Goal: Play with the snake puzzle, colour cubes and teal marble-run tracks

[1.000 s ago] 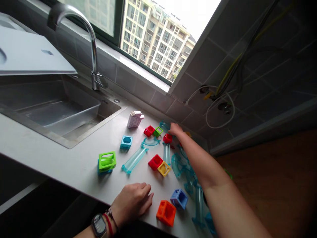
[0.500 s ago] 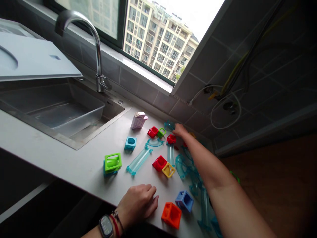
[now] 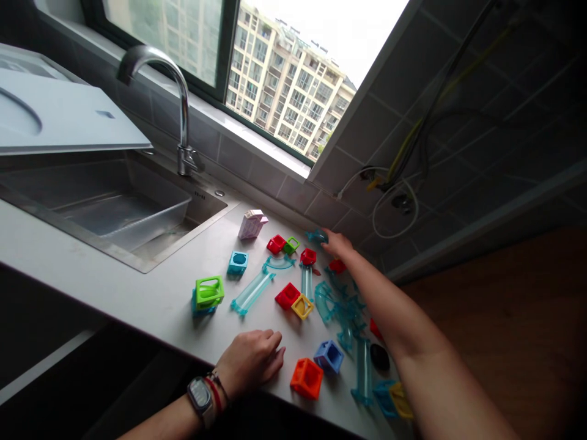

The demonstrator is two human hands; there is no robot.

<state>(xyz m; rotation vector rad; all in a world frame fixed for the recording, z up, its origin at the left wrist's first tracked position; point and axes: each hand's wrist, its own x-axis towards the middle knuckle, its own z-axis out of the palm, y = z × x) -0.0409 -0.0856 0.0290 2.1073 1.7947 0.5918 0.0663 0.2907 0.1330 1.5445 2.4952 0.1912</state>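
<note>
"Locating the teal curved piece (image 3: 315,236): where is it, relative to the fingers?"

"At the far side of the desk (image 3: 156,308), close to the tiled wall (image 3: 298,194). It extends leftward from the fingertips of the right hand (image 3: 338,245), its long axis running roughly left to right in view."

"State of the right fingers?"

"Nearly closed, apparently pinching the right end of the piece. The exact gap is hidden by the hand."

"Which hand is nearer?"

"The right. The left hand (image 3: 250,360) rests at the near edge, well apart, fingers loosely curled. Nothing shows in it, but its palm is hidden. The nearest part is the orange cube (image 3: 306,379)."

"Note the obstructions."

"The right forearm partly covers a red part (image 3: 375,329) and a yellow cube (image 3: 400,400). The teal pile (image 3: 346,311) overlaps itself; individual outlines are hard to separate. A dark oval item (image 3: 380,357) cannot be identified. Whether the curved piece touches the desk cannot be determined."
</note>
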